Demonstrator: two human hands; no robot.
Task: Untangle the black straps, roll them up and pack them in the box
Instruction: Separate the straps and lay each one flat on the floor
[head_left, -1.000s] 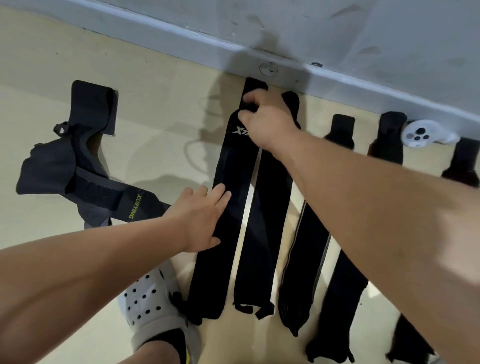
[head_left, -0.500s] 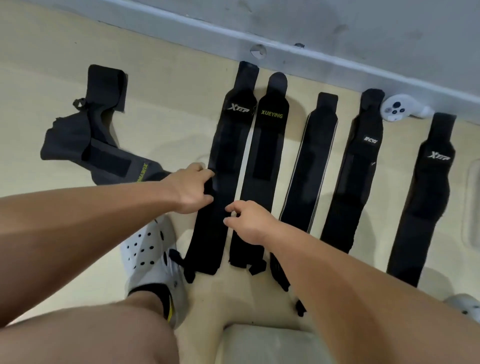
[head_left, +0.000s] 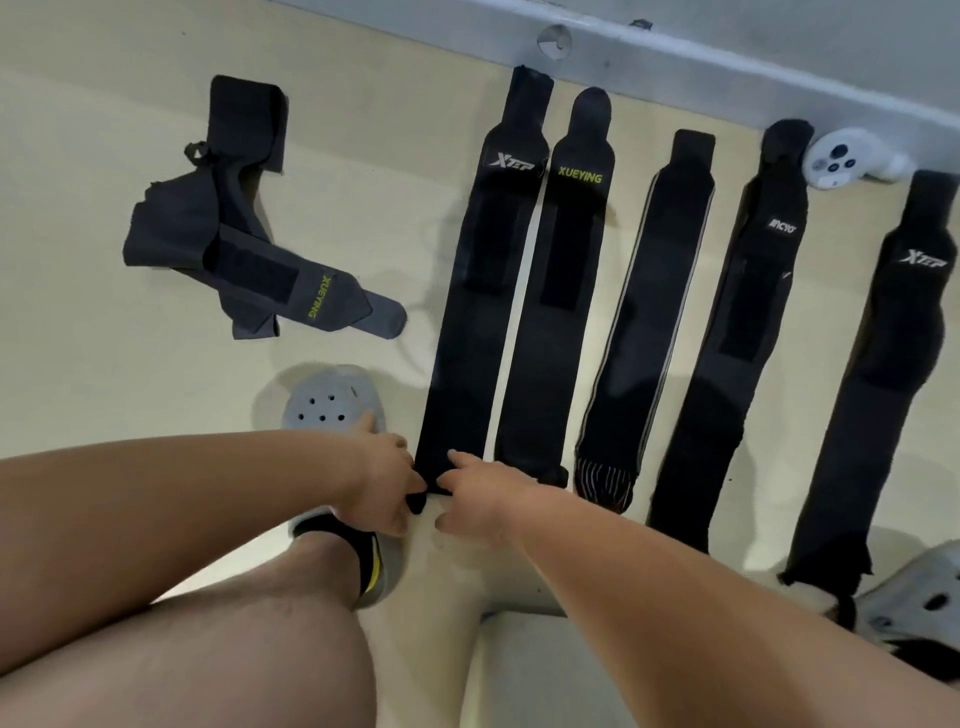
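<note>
My left hand (head_left: 384, 483) and right hand (head_left: 483, 499) are close together at the near end of the first XTEP strap (head_left: 483, 291). The left pinches the small end tab. The right has its forefinger on top and its thumb close below, which I read as a pinch as well.

Items on the floor (head_left: 104, 130), left to right:
- A tangled bundle (head_left: 249, 260) is still knotted and lies well apart from the rest.
- A white clog (head_left: 332, 405) sits just beside my left hand.
- The first XTEP strap lies flat, running towards the wall.
- Beside it lie the XUEYING strap (head_left: 561, 291), the striped strap (head_left: 644, 312), the fourth strap (head_left: 737, 338) and the second XTEP strap (head_left: 883, 389), all flat in a row.
- A white controller (head_left: 841, 161) rests against the skirting.
- I cannot identify the box with any certainty.

Step in hand, in my judgement: rolling is about to begin on the first XTEP strap. The next move needs a tight first fold at this end. Both hands must then roll evenly towards the wall so the coil does not skew.

A second ago the right hand was at the strap's far end and the left pressed its middle. Both have since come down its length to this end.
</note>
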